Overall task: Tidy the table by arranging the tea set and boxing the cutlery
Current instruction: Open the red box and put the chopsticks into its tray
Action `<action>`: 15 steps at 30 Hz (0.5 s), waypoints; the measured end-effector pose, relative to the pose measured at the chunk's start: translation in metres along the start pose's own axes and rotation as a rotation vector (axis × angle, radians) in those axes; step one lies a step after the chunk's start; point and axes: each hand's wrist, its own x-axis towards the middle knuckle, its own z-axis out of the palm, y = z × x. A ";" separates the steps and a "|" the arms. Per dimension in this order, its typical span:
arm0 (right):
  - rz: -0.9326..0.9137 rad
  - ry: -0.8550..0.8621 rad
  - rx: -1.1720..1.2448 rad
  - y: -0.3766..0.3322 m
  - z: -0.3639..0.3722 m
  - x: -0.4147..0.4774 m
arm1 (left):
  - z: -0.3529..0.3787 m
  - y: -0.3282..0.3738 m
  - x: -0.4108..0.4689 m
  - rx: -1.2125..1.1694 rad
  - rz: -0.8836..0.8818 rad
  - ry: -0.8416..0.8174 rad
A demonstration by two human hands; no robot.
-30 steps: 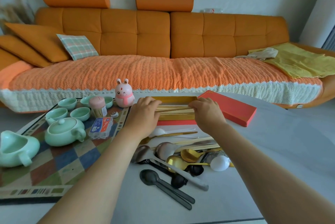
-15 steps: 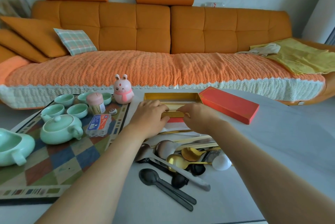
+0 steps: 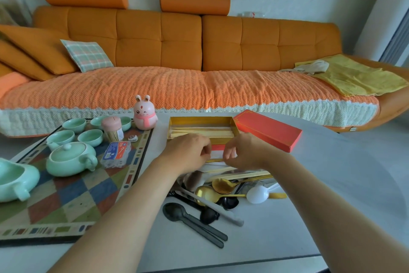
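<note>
Left hand, right hand curled at gold box, grasp unclear; chopsticks in, spoons need gathering next.

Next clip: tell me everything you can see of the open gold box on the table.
The shallow rectangular gold box looks like card with a shiny gold lining. It sits open and flat on the white table, long side towards the camera, just right of the pink rabbit figurine. Pale wooden chopsticks lie lengthwise inside. Its red lid lies off it at the right end, angled. The left hand and right hand cover its near edge; contact is unclear.
</note>
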 end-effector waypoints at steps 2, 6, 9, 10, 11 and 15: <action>0.021 -0.044 0.018 0.003 -0.004 -0.007 | -0.001 0.002 -0.003 -0.011 -0.028 -0.080; 0.083 -0.073 0.020 0.008 -0.007 -0.015 | -0.003 0.001 -0.008 -0.068 -0.060 -0.207; 0.107 -0.037 -0.034 0.008 -0.004 -0.015 | -0.006 0.000 -0.009 -0.094 -0.066 -0.241; 0.111 -0.027 -0.041 0.007 -0.003 -0.015 | -0.007 0.001 -0.009 -0.087 -0.064 -0.244; 0.112 -0.025 -0.043 0.006 -0.001 -0.014 | -0.007 0.002 -0.008 -0.079 -0.061 -0.244; 0.093 -0.024 -0.042 0.002 0.000 -0.013 | -0.006 0.005 -0.008 -0.072 -0.057 -0.224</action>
